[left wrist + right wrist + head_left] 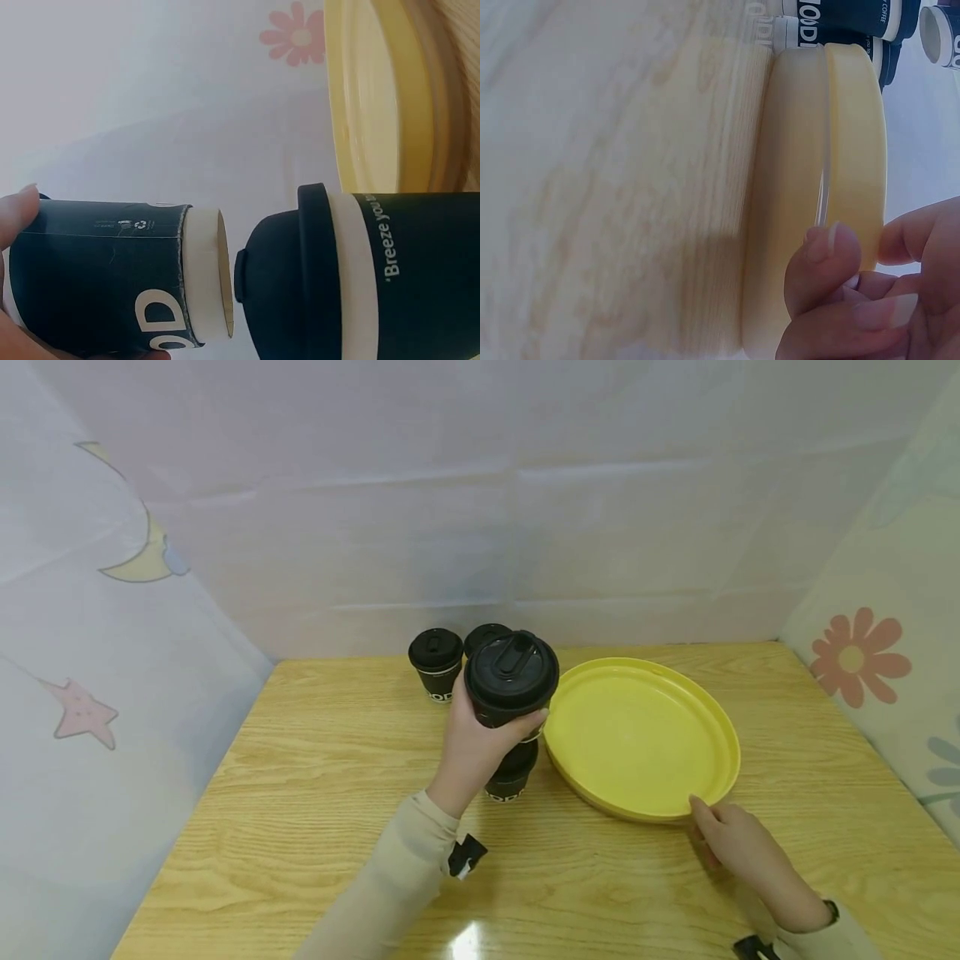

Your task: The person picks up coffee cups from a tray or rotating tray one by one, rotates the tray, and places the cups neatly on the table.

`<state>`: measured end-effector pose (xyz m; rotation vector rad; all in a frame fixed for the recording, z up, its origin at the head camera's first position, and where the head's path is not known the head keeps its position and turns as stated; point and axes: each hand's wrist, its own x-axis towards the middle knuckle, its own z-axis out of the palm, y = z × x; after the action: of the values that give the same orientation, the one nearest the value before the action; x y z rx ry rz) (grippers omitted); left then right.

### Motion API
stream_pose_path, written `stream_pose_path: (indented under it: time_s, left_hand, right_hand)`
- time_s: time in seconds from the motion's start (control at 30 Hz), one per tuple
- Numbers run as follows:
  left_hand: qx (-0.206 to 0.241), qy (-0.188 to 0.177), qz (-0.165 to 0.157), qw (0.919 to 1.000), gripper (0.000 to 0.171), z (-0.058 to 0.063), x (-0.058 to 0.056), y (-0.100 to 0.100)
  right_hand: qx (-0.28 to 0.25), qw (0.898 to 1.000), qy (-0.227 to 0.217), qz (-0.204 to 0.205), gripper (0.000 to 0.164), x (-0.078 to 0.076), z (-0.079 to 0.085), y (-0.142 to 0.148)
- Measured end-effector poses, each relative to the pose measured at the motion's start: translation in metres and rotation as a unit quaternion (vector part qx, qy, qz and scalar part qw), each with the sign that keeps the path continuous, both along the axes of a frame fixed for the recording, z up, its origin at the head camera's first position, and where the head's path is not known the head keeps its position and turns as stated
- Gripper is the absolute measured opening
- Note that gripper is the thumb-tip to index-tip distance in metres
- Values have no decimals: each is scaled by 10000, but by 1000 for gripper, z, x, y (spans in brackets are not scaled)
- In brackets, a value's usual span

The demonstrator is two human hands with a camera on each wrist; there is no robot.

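Note:
My left hand (pixel 483 739) grips a black paper coffee cup (pixel 512 672) with a black lid, held up over the table. In the left wrist view, the base of the held cup (pixel 97 277) hangs a small gap above the lid of another coffee cup (pixel 300 277). That lower cup (pixel 512 772) stands upright on the table. On the right, my right hand (pixel 742 847) pinches the near rim of a round yellow tray (pixel 641 739), thumb on top. In the right wrist view its fingers (pixel 832 255) curl against the outer side of the tray (pixel 855 142).
Two more lidded coffee cups stand at the back, one on the left (pixel 436 664) and one (pixel 486 635) partly hidden behind the held cup. A wooden table (pixel 322 793) carries everything. Printed cloth walls (pixel 420 552) rise behind and at both sides.

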<state>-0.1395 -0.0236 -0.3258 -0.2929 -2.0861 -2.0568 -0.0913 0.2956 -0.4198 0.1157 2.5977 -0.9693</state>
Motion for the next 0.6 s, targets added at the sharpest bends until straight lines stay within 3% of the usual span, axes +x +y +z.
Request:
stream_pose_path:
  time_s: [0.6]
  left_hand:
    - [-122, 75, 477, 9988, 87, 4, 1, -16]
  right_hand:
    - [13, 10000, 6, -24, 63, 0, -1, 1]
